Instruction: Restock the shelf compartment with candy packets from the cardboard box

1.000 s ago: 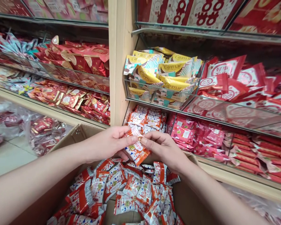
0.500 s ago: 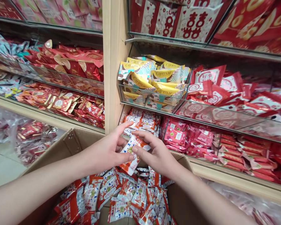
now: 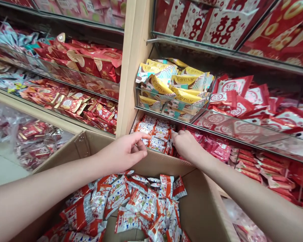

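Observation:
White, orange and blue snack packets [image 3: 128,220] lie loosely in a cardboard box [image 3: 202,201] below my arms. Similar packets [image 3: 158,134] stand in rows in a low shelf compartment. Just left of that compartment, above the box's back edge, my left hand [image 3: 135,148] has its fingers curled but apart, holding nothing. Over at the compartment's right side, my right hand [image 3: 185,143] is closed, its fingertips against the packets; what it grips, if anything, is too small to make out.
A clear-fronted shelf of yellow packets [image 3: 181,84] is just above my hands. Pink packets [image 3: 221,149] are to the right. A wooden upright [image 3: 131,67] divides the shelves. Plastic bags of snacks [image 3: 35,137] lie left of the box.
The packet held between both hands is out of them. My right hand has moved right and up to the compartment's right side. My left hand has opened; the view has shifted slightly.

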A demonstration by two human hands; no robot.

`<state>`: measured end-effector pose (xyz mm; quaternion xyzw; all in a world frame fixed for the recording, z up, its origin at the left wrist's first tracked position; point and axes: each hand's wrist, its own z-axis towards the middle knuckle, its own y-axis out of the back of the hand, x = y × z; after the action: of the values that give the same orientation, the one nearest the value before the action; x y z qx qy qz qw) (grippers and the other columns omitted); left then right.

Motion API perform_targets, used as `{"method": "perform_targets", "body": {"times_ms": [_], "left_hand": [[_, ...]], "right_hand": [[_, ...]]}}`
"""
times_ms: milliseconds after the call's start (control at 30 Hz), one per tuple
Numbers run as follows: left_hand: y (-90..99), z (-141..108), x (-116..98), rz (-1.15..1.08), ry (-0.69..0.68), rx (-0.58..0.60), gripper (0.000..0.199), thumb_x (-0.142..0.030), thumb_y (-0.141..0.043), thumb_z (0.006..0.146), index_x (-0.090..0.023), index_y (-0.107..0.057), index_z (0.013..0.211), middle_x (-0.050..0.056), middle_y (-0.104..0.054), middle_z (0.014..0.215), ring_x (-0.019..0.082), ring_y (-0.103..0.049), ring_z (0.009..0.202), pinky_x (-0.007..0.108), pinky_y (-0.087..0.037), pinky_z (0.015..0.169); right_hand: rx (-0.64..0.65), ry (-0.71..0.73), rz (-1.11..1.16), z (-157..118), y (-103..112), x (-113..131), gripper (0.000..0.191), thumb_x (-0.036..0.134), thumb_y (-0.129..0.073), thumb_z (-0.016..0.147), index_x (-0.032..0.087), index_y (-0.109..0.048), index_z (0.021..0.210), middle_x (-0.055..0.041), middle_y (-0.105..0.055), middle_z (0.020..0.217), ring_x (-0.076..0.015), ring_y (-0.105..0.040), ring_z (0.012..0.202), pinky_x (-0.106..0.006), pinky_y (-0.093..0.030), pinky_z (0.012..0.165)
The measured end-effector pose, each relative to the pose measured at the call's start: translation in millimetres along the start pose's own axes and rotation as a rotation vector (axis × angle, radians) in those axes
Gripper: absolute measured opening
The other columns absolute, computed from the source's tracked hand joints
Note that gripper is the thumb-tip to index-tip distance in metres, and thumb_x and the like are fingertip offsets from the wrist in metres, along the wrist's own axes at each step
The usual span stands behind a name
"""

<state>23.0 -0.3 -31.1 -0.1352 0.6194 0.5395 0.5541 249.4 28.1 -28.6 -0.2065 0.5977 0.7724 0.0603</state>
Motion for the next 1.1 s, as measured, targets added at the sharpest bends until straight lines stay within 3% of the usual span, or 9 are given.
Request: {"method": "perform_targets", "body": {"times_ms": [167, 467, 700, 833, 967, 1100], "left_hand": [[-3.8, -4.3, 0.4, 0.123, -0.034, 0.086, 0.028, -0.021, -0.047, 0.079, -0.018, -0.051, 0.107, -0.001, -0.057, 0.078, 0.011, -0.051, 0.063, 0.023, -0.044, 0.058], [-6.8, -8.3, -0.7, 0.333, -0.142, 0.258, 0.03, -0.019, -0.046, 0.079, -0.016, -0.056, 0.107, 0.001, -0.064, 0.077, 0.013, -0.056, 0.064, 0.024, -0.043, 0.06], [-9.8, -12.7, 0.3, 0.479, -0.192, 0.357, 0.029, -0.019, -0.046, 0.08, -0.016, -0.06, 0.105, 0.006, -0.067, 0.091, 0.019, -0.06, 0.08, 0.029, -0.044, 0.073], [-10.3, -16.5, -4.3, 0.487, -0.181, 0.408, 0.027, -0.019, -0.047, 0.08, -0.02, -0.061, 0.103, 0.005, -0.066, 0.096, 0.02, -0.06, 0.087, 0.03, -0.045, 0.077], [-10.8, -18.4, -7.2, 0.484, -0.165, 0.42, 0.027, -0.021, -0.047, 0.081, -0.024, -0.061, 0.104, 0.004, -0.066, 0.098, 0.021, -0.06, 0.09, 0.031, -0.045, 0.079], [-12.4, -17.2, -4.8, 0.482, -0.158, 0.432, 0.029, -0.022, -0.047, 0.081, -0.025, -0.061, 0.105, 0.004, -0.066, 0.1, 0.021, -0.06, 0.092, 0.031, -0.045, 0.08]], "right_hand": [[0.057, -0.025, -0.132, 12.8, 14.3, 19.4, 0.026, 0.006, -0.041, 0.078, 0.008, -0.067, 0.079, -0.0202, -0.064, 0.084, -0.0282, -0.058, 0.083, -0.042, -0.035, 0.076], [0.32, -0.03, -0.094, 48.2, 14.9, 20.0, 0.032, 0.01, -0.041, 0.082, 0.012, -0.066, 0.101, -0.0206, -0.064, 0.101, -0.0279, -0.061, 0.094, -0.035, -0.046, 0.07], [0.302, -0.036, -0.105, 57.6, 8.5, 14.4, 0.035, 0.004, -0.037, 0.081, 0.004, -0.064, 0.103, -0.0237, -0.059, 0.108, -0.0309, -0.054, 0.106, -0.041, -0.045, 0.081], [0.273, -0.013, -0.067, 55.7, 15.5, 15.7, 0.035, 0.002, -0.036, 0.08, 0.002, -0.065, 0.101, -0.0247, -0.06, 0.107, -0.031, -0.055, 0.104, -0.041, -0.045, 0.082], [0.246, 0.088, 0.041, 45.4, 26.6, 18.2, 0.031, 0.004, -0.041, 0.08, 0.007, -0.067, 0.097, -0.0204, -0.065, 0.097, -0.0247, -0.061, 0.095, -0.032, -0.048, 0.079], [0.293, 0.163, 0.176, 34.1, 21.9, 22.5, 0.02, 0.003, -0.053, 0.071, 0.009, -0.07, 0.081, -0.0136, -0.069, 0.079, -0.0196, -0.066, 0.079, -0.023, -0.05, 0.072]]}}
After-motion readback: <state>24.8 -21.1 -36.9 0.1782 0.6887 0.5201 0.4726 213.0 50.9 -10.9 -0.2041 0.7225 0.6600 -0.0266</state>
